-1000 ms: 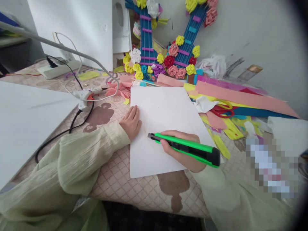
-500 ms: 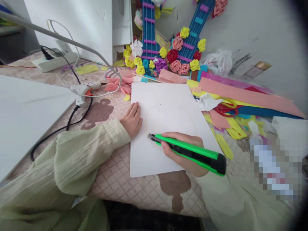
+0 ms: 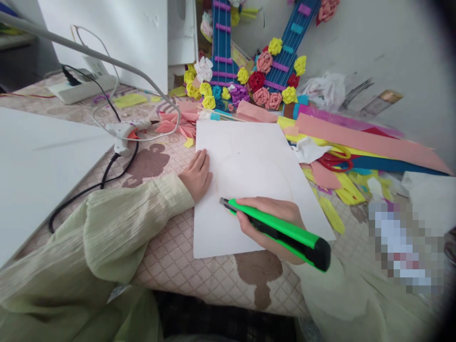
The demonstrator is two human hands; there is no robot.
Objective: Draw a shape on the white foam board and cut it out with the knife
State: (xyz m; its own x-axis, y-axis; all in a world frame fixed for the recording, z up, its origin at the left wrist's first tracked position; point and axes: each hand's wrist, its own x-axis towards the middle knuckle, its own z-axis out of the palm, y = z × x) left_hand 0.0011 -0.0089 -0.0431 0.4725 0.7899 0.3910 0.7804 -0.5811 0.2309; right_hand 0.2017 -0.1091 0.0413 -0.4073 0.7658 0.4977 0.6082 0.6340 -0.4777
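A white board (image 3: 245, 142) lies on the patterned tablecloth in front of me, with a faint rounded outline drawn on it. My right hand (image 3: 272, 218) grips a green and black utility knife (image 3: 285, 229). The knife's tip points left and is at the lower left part of the outline; whether it touches the surface I cannot tell. Flat on the board's left edge rests my left hand (image 3: 197, 175), fingers stretched out, holding nothing.
Behind the board stand two blue paper guitars (image 3: 223, 52) trimmed with crepe flowers. Scissors (image 3: 337, 159) and paper scraps (image 3: 351, 190) lie to the right. A glue gun (image 3: 123, 135) with its cable, a power strip (image 3: 80, 88) and another white board (image 3: 46, 166) are leftward.
The knife's rear end has swung slightly down and toward me, and its body has rolled in my right hand. The blade tip and my left hand stay nearly in place.
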